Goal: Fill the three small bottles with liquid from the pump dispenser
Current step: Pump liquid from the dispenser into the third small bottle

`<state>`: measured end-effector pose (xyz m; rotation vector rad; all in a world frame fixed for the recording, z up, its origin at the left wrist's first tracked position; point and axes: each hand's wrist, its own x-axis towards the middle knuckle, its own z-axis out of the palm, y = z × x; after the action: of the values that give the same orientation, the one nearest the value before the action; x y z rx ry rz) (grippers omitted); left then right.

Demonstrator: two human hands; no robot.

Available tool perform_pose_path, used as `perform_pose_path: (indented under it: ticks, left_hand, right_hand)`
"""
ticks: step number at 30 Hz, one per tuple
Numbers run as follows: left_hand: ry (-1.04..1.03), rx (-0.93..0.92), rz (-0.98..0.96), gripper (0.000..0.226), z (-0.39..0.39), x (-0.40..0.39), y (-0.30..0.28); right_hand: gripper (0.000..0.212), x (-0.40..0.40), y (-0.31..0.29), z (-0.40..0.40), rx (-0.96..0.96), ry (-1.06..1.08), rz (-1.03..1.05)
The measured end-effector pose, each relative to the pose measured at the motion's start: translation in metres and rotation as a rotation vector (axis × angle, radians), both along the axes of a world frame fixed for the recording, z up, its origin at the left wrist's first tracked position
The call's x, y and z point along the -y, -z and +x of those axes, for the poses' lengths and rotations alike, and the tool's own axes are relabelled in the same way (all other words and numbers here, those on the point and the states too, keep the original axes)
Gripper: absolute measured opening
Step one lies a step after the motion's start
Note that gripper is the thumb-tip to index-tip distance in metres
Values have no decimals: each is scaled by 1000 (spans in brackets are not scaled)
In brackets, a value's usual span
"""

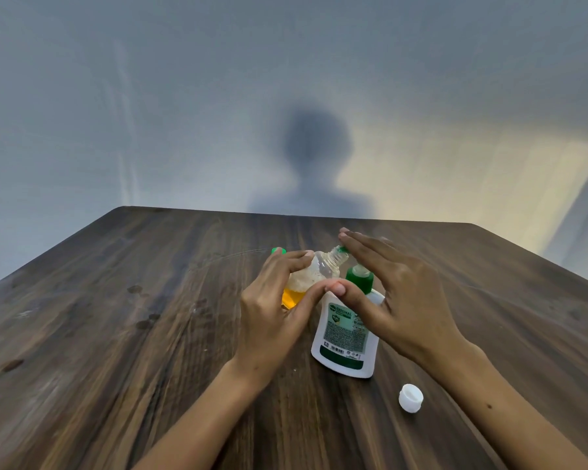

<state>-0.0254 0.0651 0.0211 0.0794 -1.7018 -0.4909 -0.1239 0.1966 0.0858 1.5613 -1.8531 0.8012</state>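
Only 1 view: worn on the person's head, facing forward and down, close over the table (123, 334), far wall (184, 96) above.

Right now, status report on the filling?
Left hand holds small bottle tilted at pump dispenser nozzle. Right hand flat on pump. White cap off. Nothing blocking.

Plain room, kind unclear: dark wooden table (116, 334), bare wall (150, 96).

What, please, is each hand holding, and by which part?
Left hand grips the small bottle round its body; right hand lies flat on the pump, holding nothing.
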Motion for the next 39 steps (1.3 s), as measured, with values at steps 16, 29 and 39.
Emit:
perform_pose_path:
  ticks: [16,29,39]
  left_hand:
    - [-6,4,10,46,0,0,0]
    - [14,-4,16,46,0,0,-1]
    - [-3,-14,1,40,-1,1,1]
  right_hand:
    - [82,4,6,1,19,-5,-55]
    - [82,5,7,1,51,-26,-45]
    - [81,2,4,1,40,-5,-16]
